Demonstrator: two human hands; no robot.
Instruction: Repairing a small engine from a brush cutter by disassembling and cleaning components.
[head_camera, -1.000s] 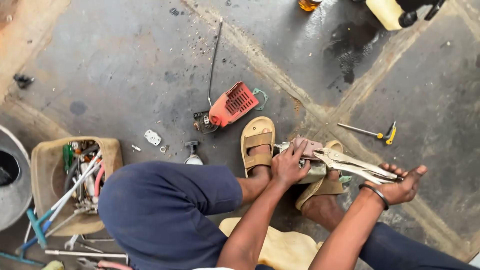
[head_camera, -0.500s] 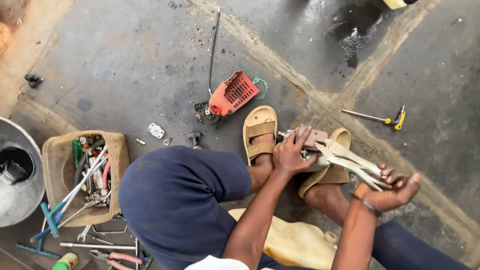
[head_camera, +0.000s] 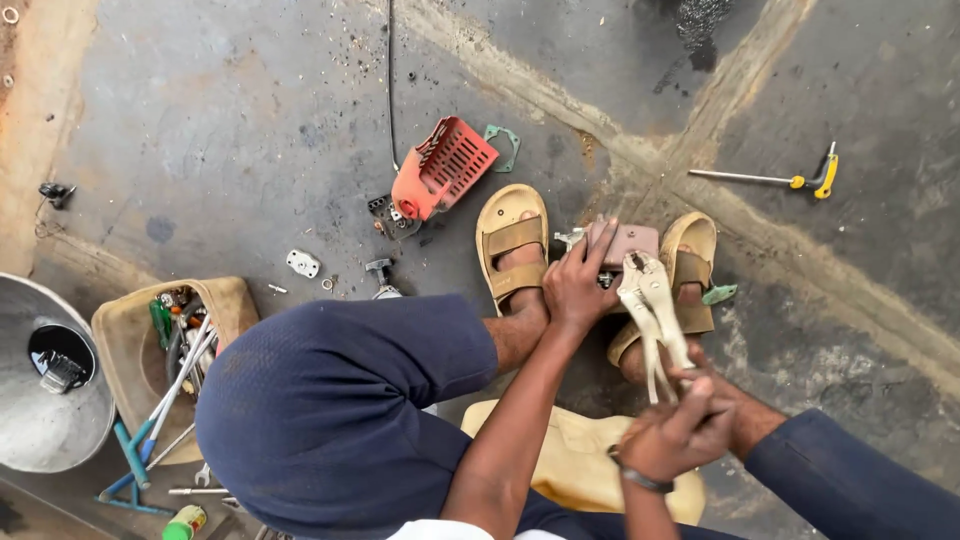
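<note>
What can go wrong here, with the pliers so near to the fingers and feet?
1. The pliers may slip off the small metal part and pinch the left hand steadying it.
2. The part sits between feet in open sandals, so a slip might hurt toes.

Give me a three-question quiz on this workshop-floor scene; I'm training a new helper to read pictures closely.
1. Which hand grips the handles of the locking pliers?
2. True or false: the left hand rests on the small brownish metal part between the sandals.
3. The T-handle wrench with the yellow grip lies: A) in the tool box, B) on the bare floor to the right, C) in the metal basin.

Key: 1. The right hand. 2. True. 3. B.
</note>
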